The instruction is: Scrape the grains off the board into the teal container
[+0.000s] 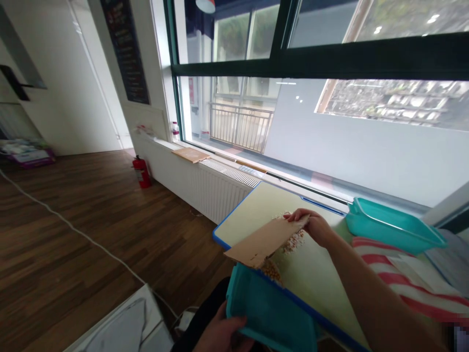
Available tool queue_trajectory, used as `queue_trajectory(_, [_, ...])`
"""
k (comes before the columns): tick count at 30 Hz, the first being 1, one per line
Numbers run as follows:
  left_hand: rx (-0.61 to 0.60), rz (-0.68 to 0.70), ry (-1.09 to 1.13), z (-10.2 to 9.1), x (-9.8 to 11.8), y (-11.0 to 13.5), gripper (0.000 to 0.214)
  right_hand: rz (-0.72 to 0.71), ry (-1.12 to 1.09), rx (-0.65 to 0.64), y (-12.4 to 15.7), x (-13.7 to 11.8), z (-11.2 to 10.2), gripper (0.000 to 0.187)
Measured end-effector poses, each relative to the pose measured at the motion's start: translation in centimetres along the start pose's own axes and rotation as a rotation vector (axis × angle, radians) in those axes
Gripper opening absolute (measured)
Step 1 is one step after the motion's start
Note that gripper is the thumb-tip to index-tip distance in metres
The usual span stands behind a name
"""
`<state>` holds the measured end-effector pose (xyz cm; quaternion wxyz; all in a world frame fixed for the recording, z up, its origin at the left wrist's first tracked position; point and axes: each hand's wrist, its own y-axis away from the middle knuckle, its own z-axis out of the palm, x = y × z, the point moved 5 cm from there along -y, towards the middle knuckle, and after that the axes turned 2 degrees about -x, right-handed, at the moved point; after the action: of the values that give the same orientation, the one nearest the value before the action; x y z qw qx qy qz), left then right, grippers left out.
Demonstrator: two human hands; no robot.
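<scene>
Right hand (306, 222) grips a cardboard sheet (266, 239) (long axis slanting toward the teal tub (269, 305) clasped by the left hand (223, 330)); golden kernels (271, 271) lie between, on the tabletop's (326, 293) blue edge.

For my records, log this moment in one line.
left hand: holding near bin | right hand: holding cardboard | grains: on board

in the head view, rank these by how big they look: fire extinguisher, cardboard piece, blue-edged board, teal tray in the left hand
Largest first:
1. Blue-edged board
2. Teal tray in the left hand
3. Cardboard piece
4. Fire extinguisher, made smaller by distance
</scene>
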<state>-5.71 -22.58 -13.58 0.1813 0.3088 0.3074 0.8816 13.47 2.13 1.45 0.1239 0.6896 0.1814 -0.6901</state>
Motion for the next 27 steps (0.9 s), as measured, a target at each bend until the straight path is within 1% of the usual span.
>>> queue_trajectory(2, [-0.012, 0.008, -0.058, -0.4, -0.3, -0.8, 0.050, -0.025, 0.011, -0.012, 0.4, -0.1, 0.0, 0.012])
queue_trajectory(4, [-0.032, 0.014, -0.067, -0.4, -0.4, -1.0, 0.050, -0.070, 0.015, -0.015, 0.8, -0.1, 0.0, 0.011])
queue_trajectory(7, [-0.021, 0.012, 0.010, 0.2, -0.2, -0.3, 0.059, -0.116, 0.015, -0.007, 1.4, 0.1, -0.2, 0.011])
queue_trajectory(9, [0.022, 0.012, 0.052, 0.6, -0.1, 0.5, 0.065, -0.107, -0.004, -0.009, 1.7, 0.3, -0.5, 0.012])
queue_trajectory(12, [0.058, 0.040, 0.041, 1.1, 0.2, 1.3, 0.068, -0.080, -0.040, -0.018, 2.1, 0.4, -0.7, 0.011])
queue_trajectory(15, [0.092, 0.063, -0.005, 1.1, 0.1, 1.5, 0.064, -0.082, -0.039, -0.018, 2.4, 0.1, -0.8, 0.010])
queue_trajectory(18, [0.151, 0.051, -0.054, 1.0, -0.3, 1.6, 0.057, -0.053, -0.032, -0.020, 2.6, -0.1, -0.6, 0.008])
queue_trajectory(23, [0.168, 0.036, -0.116, 1.9, -0.6, 1.9, 0.050, -0.027, 0.006, 0.012, 2.7, -0.2, -0.7, 0.011])
queue_trajectory(27, [0.168, 0.030, -0.147, 2.5, -0.4, 2.1, 0.045, -0.017, 0.026, 0.004, 2.6, -0.1, -0.9, 0.013])
